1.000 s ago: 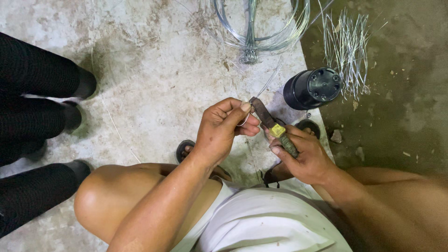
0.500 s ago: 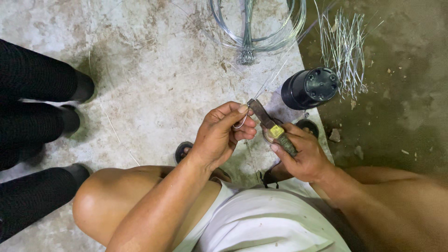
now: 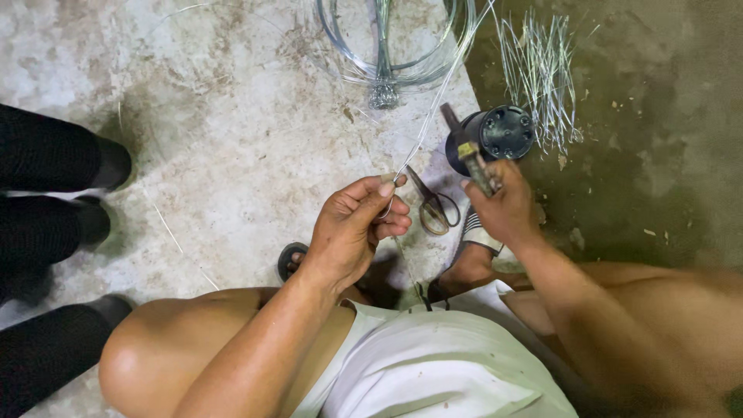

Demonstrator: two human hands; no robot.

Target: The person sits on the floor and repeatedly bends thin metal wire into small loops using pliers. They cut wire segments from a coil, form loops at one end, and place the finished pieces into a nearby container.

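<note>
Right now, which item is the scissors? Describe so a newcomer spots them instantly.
Start at the wire coil at the top of the concrete floor and follow the wire down toward the two hands. The scissors lie on the floor between the left hand and right hand. Their two loop handles set them apart from the black cylinder nearby.

One wire coil point(image 3: 395, 46), one scissors point(image 3: 435, 207), one black cylinder point(image 3: 495, 133), two hands (both gripping).
</note>
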